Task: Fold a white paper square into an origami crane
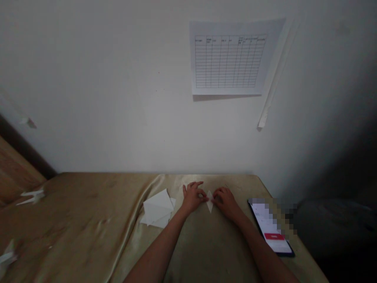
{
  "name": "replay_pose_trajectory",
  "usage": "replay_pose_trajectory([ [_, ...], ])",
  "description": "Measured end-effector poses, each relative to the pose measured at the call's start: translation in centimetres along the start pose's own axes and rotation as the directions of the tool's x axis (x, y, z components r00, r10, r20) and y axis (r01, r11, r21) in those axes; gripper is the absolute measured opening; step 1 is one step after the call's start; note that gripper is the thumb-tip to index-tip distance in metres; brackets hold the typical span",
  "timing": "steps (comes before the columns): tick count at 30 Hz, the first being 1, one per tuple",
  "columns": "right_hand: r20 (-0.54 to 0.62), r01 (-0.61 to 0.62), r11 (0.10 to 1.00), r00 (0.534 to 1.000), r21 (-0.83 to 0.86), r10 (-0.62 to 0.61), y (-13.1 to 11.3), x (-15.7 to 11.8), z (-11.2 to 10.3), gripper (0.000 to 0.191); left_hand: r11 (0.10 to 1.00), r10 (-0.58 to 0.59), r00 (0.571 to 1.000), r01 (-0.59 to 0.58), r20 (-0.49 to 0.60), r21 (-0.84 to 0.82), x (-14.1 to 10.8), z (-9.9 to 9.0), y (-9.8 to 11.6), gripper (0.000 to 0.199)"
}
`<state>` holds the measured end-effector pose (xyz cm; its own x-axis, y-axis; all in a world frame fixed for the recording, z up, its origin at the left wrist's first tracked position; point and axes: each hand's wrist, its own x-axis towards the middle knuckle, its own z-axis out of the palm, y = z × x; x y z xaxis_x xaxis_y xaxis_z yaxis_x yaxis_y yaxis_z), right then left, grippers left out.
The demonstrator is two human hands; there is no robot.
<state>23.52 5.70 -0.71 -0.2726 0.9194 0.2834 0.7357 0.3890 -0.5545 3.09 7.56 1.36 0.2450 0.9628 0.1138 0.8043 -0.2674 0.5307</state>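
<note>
You're pinching the white paper diamond (210, 207) between left hand (193, 196) and right hand (226, 202), each grip narrow on its side edge, toward the far desk (197, 251) edge, uneven pulling possibly skewing or tearing it.

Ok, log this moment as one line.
left hand: holds left edge of small paper | right hand: holds its right edge | sheets: left of left hand | phone: right of right hand

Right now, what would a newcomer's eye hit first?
Probably the printed grid sheet, high on the wall, right of centre. Below it, the left hand and right hand touch a small paper diamond. A lit phone lies right of them on the cloth.
</note>
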Motion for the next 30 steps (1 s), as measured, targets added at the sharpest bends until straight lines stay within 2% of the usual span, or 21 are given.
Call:
replay_pose_trajectory([
  [10, -0.100, -0.018, 0.999, 0.995, -0.027, 0.016, 0.26, 0.27, 0.69, 0.012, 1.000, 0.007, 1.000, -0.007, -0.029, -0.025, -0.11, 0.07, 0.00, 0.009],
  [17, -0.156, -0.028, 0.999, 0.987, 0.033, 0.032, -0.19, 0.30, 0.65, 0.011, 0.999, 0.012, 0.999, -0.013, -0.041, -0.031, -0.18, 0.10, 0.17, 0.010],
  [23, -0.147, -0.024, 0.998, 0.989, 0.064, 0.034, -0.04, 0.27, 0.81, 0.010, 0.998, -0.025, 0.999, 0.023, -0.028, -0.066, -0.04, 0.01, 0.20, 0.006],
  [30, -0.136, -0.023, 0.999, 0.990, 0.034, 0.027, -0.29, 0.18, 0.63, 0.008, 0.996, -0.005, 0.998, -0.001, -0.069, -0.088, 0.04, 0.03, 0.17, 0.007],
])
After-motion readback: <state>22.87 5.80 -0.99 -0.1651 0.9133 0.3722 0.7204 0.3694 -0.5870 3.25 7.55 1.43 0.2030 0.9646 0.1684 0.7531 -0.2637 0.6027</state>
